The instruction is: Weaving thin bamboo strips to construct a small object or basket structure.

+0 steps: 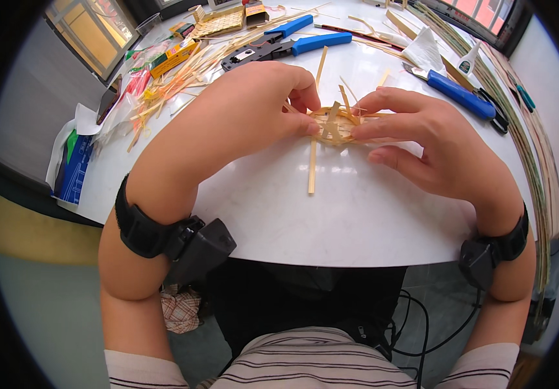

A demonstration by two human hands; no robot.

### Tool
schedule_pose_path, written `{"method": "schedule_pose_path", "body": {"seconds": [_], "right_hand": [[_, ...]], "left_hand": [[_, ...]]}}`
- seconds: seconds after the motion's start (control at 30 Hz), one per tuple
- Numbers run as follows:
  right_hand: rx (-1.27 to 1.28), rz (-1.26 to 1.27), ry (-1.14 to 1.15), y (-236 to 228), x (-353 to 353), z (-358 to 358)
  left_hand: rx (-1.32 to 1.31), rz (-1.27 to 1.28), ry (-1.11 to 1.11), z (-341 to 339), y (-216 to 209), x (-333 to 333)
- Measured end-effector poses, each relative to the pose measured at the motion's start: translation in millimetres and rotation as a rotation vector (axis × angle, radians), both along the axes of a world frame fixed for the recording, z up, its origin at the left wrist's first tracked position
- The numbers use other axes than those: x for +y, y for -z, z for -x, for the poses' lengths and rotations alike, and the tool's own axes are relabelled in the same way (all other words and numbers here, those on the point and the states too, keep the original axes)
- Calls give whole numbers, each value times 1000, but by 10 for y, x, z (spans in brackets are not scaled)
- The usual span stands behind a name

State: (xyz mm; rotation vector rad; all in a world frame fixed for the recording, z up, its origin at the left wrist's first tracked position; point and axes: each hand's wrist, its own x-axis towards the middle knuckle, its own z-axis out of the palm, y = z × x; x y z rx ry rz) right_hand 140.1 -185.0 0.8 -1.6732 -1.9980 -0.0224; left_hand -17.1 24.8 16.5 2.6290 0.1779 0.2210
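A small round piece of bamboo weaving point(334, 126) is on the white table between my hands, with loose strip ends sticking up and out. One long flat bamboo strip point(312, 170) runs from its left side toward me. My left hand point(266, 97) pinches the left rim between thumb and curled fingers. On the right rim lie the index and middle fingers of my right hand point(415, 133), holding the weave and a strip end there. The right thumb stays apart, lower down. My fingers cover parts of both sides of the rim.
Blue-handled crimping pliers point(286, 44) lie beyond my left hand, near a heap of bamboo strips point(192, 68). A blue-handled cutting tool point(458, 94) and a small white glue bottle point(467, 61) are at right. Long bamboo strips point(539, 188) line the right edge; a woven tray point(221, 23) stands far back.
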Motion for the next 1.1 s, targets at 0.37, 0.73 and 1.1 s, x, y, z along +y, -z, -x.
{"method": "schedule_pose_path", "body": {"seconds": [0.37, 0.73, 1.1], "right_hand": [[37, 107, 6, -43, -11, -13], [31, 37, 10, -10, 6, -4], [-73, 8, 88, -46, -17, -33]], "left_hand": [[73, 54, 24, -4, -22, 64], [19, 43, 18, -5, 73, 48], [10, 22, 12, 1, 67, 19]]}}
